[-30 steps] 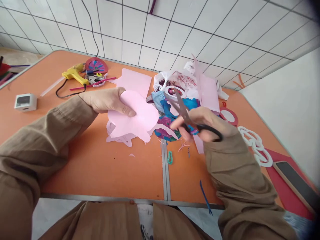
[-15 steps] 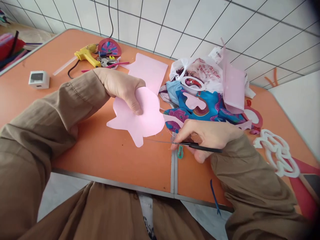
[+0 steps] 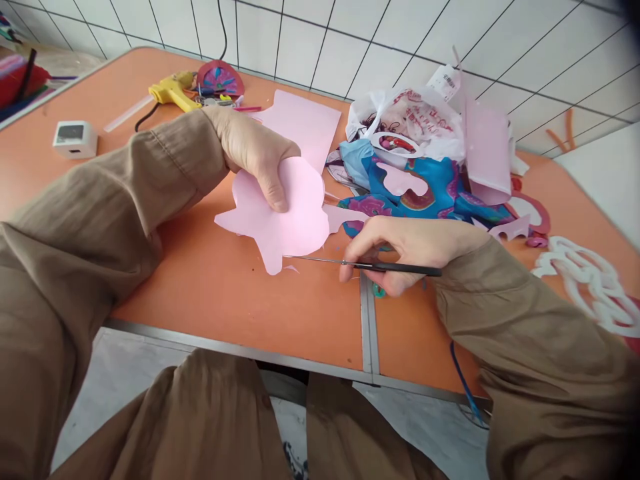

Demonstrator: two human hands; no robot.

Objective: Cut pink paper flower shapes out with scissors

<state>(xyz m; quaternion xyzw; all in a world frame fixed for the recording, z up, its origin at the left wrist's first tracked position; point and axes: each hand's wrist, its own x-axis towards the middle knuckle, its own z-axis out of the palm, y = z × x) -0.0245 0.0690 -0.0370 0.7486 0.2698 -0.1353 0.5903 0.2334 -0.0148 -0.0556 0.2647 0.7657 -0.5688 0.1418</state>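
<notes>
My left hand (image 3: 265,157) pinches a pink sheet cut-out (image 3: 300,213) with a wavy, lobed outline, its thumb on top and its fingers hidden behind. A pair of scissors (image 3: 395,267) with black handles sits in my right hand (image 3: 395,250). Their thin blades reach to the lower edge of the cut-out, beside its downward-pointing tab. A pink strip (image 3: 345,215) extends from the cut-out's right side toward my right hand. Below the blades, a small pink scrap (image 3: 291,269) shows over the orange table (image 3: 225,287).
Behind the hands lie a pink sheet (image 3: 305,123), a yellow glue gun (image 3: 175,92) and a white cube device (image 3: 75,139). Blue patterned fabric (image 3: 440,183), a white plastic bag (image 3: 410,120) and a rolled pink sheet (image 3: 487,153) are heaped right. White cut-out loops (image 3: 590,280) lie far right.
The scissor blades have come up against the cut-out's lower edge. A small pink scrap now shows beneath them. The view has shifted slightly; both hands keep their hold.
</notes>
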